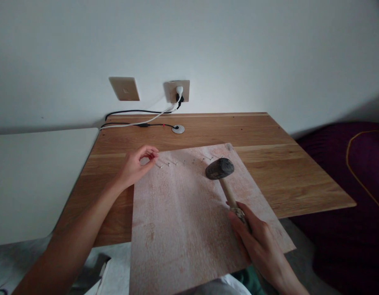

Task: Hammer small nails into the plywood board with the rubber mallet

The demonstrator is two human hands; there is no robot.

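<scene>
A pale plywood board (183, 217) lies on the wooden desk (269, 164) and overhangs its front edge toward me. A row of several small nails (183, 162) stands along the board's far edge. My right hand (254, 237) is closed around the wooden handle of a hammer (222, 174), whose dark head hovers over or rests on the board near the right end of the row. My left hand (137, 166) sits at the board's far left corner, thumb and fingers pinched together beside the leftmost nail; whether a nail is between them is too small to tell.
A wall socket (179, 91) holds white and black plugs, with cables (137, 119) trailing across the desk's back left. A round metal grommet (178, 129) sits near them. A white surface (35, 176) adjoins the desk's left side; dark purple bedding (346, 196) lies to the right.
</scene>
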